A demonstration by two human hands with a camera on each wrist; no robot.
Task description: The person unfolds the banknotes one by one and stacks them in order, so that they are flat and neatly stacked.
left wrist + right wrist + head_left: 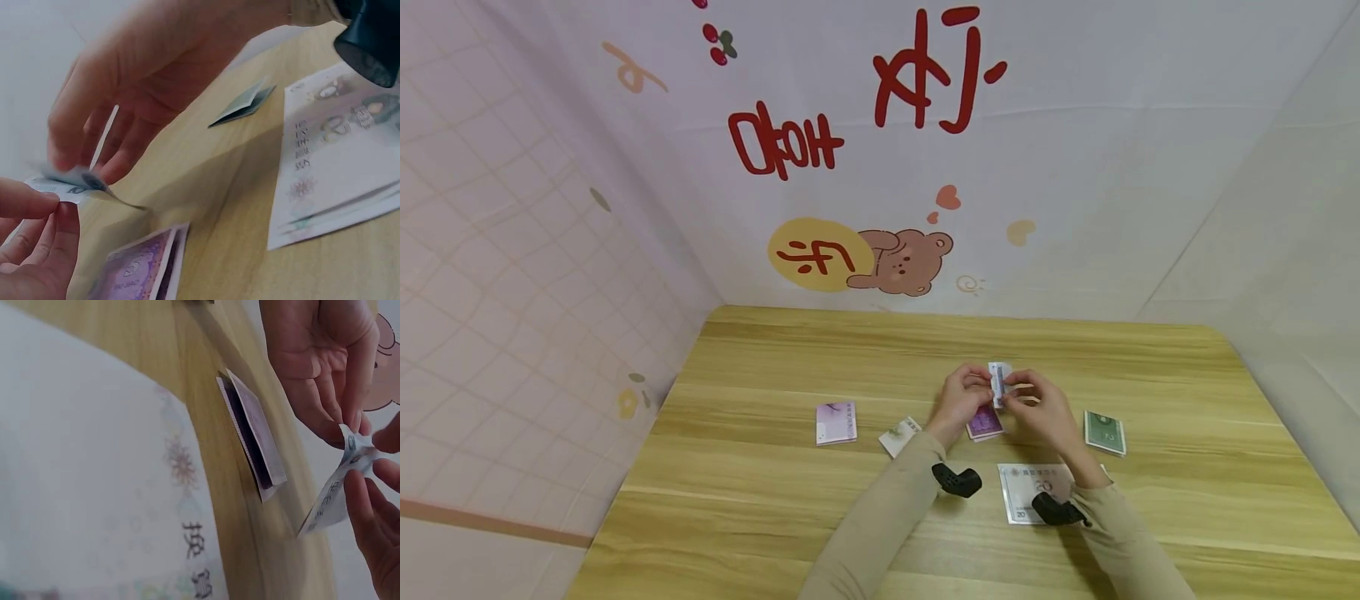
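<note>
Your table [775, 517] holds a big flat note [1026, 492] near its front edge – only your head view shows the green note [1103, 432] and pale purple note [836, 422]. Your left hand [958, 400] and right hand [1041, 408] both pinch a small grey note [998, 382] above a folded purple note [253, 434] – mid-table.

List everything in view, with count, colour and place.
held note: 1, pale blue-grey, folded, pinched between both hands above the table
purple note: 1, folded, on the table under the hands
lilac note: 1, folded, table left
small pale note: 1, whitish, folded, left of the left hand
green note: 1, folded, table right
flat note: 1, pale grey, unfolded, near the right wrist
table: 1, light wood
backdrop: 1, white with red lettering and a bear, behind the table
left hand: pinches the held note
right hand: pinches the held note
</note>
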